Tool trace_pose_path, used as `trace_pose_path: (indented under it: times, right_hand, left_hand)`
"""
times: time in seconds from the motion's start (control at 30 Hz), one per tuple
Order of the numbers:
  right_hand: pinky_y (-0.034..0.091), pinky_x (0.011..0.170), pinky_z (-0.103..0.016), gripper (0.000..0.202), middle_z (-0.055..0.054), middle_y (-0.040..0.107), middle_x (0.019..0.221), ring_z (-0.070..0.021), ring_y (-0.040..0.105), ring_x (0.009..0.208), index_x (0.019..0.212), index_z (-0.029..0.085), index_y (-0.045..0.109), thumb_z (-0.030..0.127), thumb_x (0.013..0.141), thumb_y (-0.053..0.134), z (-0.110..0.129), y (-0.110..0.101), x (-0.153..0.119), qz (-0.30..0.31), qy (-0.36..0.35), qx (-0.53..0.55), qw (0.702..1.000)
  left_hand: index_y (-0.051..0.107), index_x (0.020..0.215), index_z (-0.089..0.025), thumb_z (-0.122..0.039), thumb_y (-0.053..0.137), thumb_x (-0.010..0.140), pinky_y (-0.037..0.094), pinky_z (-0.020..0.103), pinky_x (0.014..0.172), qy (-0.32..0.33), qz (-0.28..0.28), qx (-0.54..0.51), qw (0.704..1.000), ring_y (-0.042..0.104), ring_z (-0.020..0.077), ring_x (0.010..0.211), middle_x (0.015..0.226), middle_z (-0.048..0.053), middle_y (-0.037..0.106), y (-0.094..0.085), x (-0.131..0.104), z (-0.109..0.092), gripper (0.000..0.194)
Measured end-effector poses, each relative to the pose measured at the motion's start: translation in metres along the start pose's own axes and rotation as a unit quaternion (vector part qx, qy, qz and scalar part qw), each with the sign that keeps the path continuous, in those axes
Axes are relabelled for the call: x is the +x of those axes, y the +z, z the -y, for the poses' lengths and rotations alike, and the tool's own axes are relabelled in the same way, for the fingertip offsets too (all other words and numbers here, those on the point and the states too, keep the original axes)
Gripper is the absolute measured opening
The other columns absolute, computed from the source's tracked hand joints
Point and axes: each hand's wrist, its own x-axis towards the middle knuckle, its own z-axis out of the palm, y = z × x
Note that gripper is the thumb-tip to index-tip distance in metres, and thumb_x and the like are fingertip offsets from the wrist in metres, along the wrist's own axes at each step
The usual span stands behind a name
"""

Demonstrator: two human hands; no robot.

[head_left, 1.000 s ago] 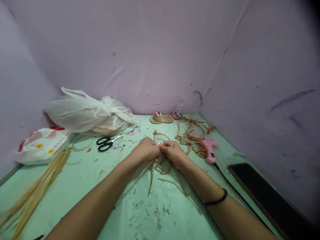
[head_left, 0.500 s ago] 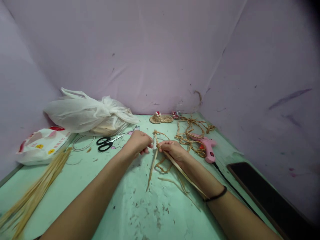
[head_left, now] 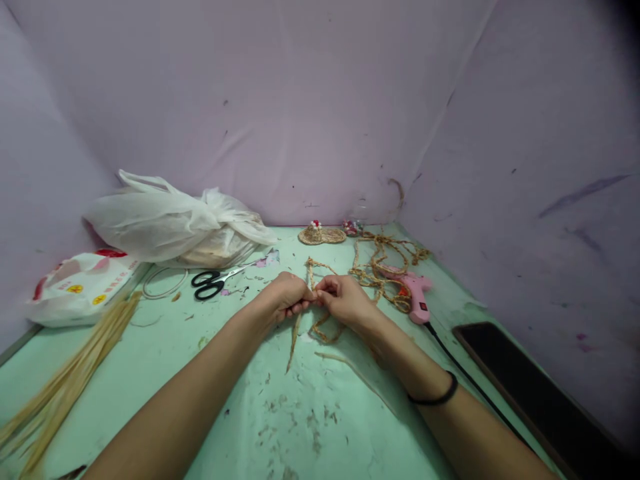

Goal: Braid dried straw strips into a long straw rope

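Note:
My left hand (head_left: 290, 297) and my right hand (head_left: 345, 298) meet at the middle of the table, fingertips pinched close together. Both are closed on a braided straw cord (head_left: 311, 270), whose twisted part runs up away from my fingers and loops over to the right. A loose straw strand (head_left: 294, 343) hangs down below my left hand. Under my right hand a loop of the cord lies on the table, and another thin strand (head_left: 350, 367) trails toward me. My fingers hide the exact spot where the strands cross.
Black-handled scissors (head_left: 209, 285), a white tied bag (head_left: 170, 223), a white packet (head_left: 85, 287) and a straw bundle (head_left: 75, 380) lie left. A small woven slipper (head_left: 323, 236) is at the back. Right are tangled cord (head_left: 385, 257), a pink glue gun (head_left: 419, 297) and a dark phone (head_left: 530, 393).
My left hand has moved right to meet my right hand and now pinches the cord. The long strand along my right forearm is no longer clearly seen.

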Motion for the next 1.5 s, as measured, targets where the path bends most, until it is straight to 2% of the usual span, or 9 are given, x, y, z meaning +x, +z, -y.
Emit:
trace_pose_path:
  times: [0.13,0.37,0.5,0.63,0.9,1.0,1.23,1.37,1.5]
  right_hand:
    - [0.030,0.049,-0.020,0.015,-0.002,0.060,0.056,-0.0100,0.048,0.052,0.065,0.015,0.064,0.018,0.066,0.050,0.014,-0.007,-0.008,-0.029,-0.012,-0.185,0.982]
    - [0.025,0.043,-0.022,0.017,-0.002,0.057,0.049,-0.0102,0.044,0.045,0.062,0.015,0.067,0.025,0.065,0.053,0.046,-0.012,-0.020,-0.027,0.103,-0.233,0.967]
    - [0.026,0.046,-0.025,0.018,-0.008,0.063,0.058,-0.0147,0.051,0.052,0.065,0.015,0.067,0.025,0.068,0.052,0.054,-0.003,-0.027,-0.034,0.053,-0.305,0.950]
    - [0.026,0.049,-0.026,0.021,-0.011,0.066,0.068,-0.0175,0.055,0.060,0.070,0.015,0.067,0.022,0.071,0.047,0.055,0.003,-0.030,-0.028,0.021,-0.365,0.930]
    - [0.027,0.050,-0.026,0.013,-0.007,0.062,0.061,-0.0180,0.054,0.058,0.064,0.020,0.067,0.024,0.066,0.054,0.082,-0.024,-0.047,0.052,0.041,-0.390,0.918]
    - [0.028,0.049,-0.026,0.009,-0.006,0.061,0.056,-0.0175,0.054,0.054,0.056,0.020,0.065,0.017,0.059,0.058,0.091,-0.032,-0.058,0.147,0.036,-0.409,0.900]
    - [0.029,0.045,-0.026,0.009,-0.010,0.061,0.057,-0.0200,0.056,0.053,0.055,0.015,0.062,0.011,0.049,0.057,0.077,-0.008,-0.056,0.243,0.029,-0.455,0.856]
    - [0.027,0.043,-0.023,0.009,-0.004,0.059,0.051,-0.0126,0.048,0.045,0.052,0.017,0.060,0.010,0.051,0.054,0.077,-0.025,-0.054,0.253,-0.019,-0.367,0.895]
    - [0.025,0.040,-0.021,0.006,0.001,0.055,0.047,-0.0085,0.043,0.041,0.054,0.018,0.059,0.016,0.057,0.055,0.071,-0.053,-0.044,0.135,-0.003,-0.212,0.968]
  left_hand:
    - [0.043,0.043,-0.015,-0.011,0.051,0.054,0.015,0.019,0.031,0.013,-0.026,0.001,1.000,0.023,0.0039,0.026,0.028,-0.006,0.030,0.005,-0.001,0.002,0.014]
    - [0.041,0.041,-0.014,-0.013,0.050,0.053,0.013,0.017,0.030,-0.012,-0.009,-0.072,0.997,0.022,0.0024,0.027,0.030,-0.005,0.033,0.007,0.004,0.004,0.015]
    - [0.040,0.042,-0.014,-0.014,0.049,0.054,0.010,0.016,0.030,-0.023,0.043,-0.133,0.990,0.021,0.0013,0.027,0.032,-0.003,0.036,0.004,0.009,0.008,0.014]
    - [0.042,0.044,-0.013,-0.012,0.048,0.051,0.010,0.016,0.029,0.016,0.041,-0.118,0.992,0.024,0.0015,0.028,0.035,-0.003,0.038,0.001,0.011,0.011,0.009]
    - [0.039,0.046,-0.014,-0.014,0.052,0.053,0.006,0.015,0.030,0.013,0.077,-0.115,0.990,0.021,0.0002,0.029,0.037,-0.006,0.034,-0.005,0.013,0.012,0.015]
    - [0.040,0.048,-0.014,-0.015,0.053,0.055,0.005,0.015,0.030,0.019,0.104,-0.113,0.988,0.019,-0.0002,0.029,0.038,-0.006,0.034,-0.009,0.013,0.012,0.015]
    - [0.039,0.047,-0.015,-0.017,0.054,0.054,0.005,0.016,0.030,0.021,0.132,-0.111,0.985,0.019,0.0003,0.029,0.038,-0.006,0.034,-0.013,0.015,0.015,0.016]
    - [0.042,0.048,-0.014,-0.018,0.055,0.052,0.005,0.016,0.030,0.030,0.120,-0.094,0.988,0.020,0.0009,0.029,0.038,-0.006,0.035,-0.012,0.014,0.015,0.015]
    - [0.042,0.047,-0.015,-0.020,0.056,0.051,0.006,0.017,0.031,0.043,0.116,-0.086,0.989,0.021,0.0010,0.030,0.037,-0.006,0.035,-0.012,0.014,0.015,0.015]
